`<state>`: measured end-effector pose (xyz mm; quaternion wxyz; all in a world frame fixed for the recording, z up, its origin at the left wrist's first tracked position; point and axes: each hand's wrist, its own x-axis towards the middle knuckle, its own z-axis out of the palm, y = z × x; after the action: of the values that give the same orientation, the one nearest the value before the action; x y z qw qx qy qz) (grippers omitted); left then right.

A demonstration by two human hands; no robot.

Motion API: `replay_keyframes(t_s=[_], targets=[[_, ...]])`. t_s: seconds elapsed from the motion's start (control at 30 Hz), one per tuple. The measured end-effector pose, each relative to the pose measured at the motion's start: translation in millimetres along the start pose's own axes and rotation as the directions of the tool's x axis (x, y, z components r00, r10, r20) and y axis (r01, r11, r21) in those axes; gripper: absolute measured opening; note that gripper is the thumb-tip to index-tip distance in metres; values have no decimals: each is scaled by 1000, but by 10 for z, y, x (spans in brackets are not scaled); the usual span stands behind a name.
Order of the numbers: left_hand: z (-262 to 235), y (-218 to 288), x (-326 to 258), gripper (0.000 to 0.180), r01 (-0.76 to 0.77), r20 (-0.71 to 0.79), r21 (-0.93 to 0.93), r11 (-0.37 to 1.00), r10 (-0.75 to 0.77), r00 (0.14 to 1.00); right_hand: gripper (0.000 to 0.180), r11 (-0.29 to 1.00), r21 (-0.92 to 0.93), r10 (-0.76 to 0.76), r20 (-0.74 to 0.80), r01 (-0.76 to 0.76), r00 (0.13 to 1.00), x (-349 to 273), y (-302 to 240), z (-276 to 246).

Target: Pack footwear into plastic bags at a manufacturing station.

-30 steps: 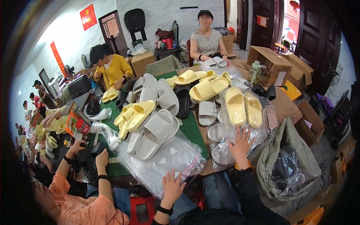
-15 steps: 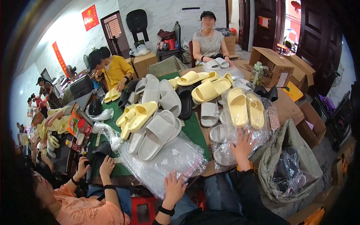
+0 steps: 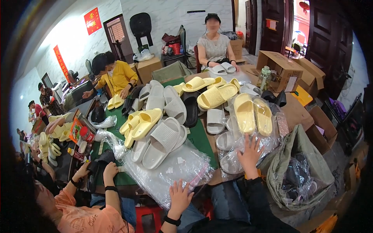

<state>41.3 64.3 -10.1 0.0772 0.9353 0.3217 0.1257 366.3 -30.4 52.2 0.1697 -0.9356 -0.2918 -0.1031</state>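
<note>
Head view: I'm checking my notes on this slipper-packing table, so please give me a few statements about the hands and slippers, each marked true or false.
1. The right hand lies with spread fingers on the clear plastic bags holding pale slippers. True.
2. The left hand grips a yellow slipper. False: it rests open at the edge of the pile of empty clear plastic bags, holding nothing.
3. A pair of yellow foam slippers lies just beyond the right hand. True.
4. The long grey ribbed slipper lies on the floor. False: it lies on the table, on the clear bags.
5. The open grey sack stands to the person's left. False: it stands to their right, beside the table.
</note>
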Motion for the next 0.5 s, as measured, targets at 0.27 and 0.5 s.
replay_keyframes(t_s=[0.27, 0.5], targets=[[0, 0, 0, 53, 10, -5, 4, 1000, -10, 1000, 86, 1000, -19, -1, 11, 1, 1000, 2, -4, 17], [48, -12, -40, 54, 11, -40, 43, 999, -9, 999, 91, 998, -56, 18, 31, -17, 999, 0, -14, 24]])
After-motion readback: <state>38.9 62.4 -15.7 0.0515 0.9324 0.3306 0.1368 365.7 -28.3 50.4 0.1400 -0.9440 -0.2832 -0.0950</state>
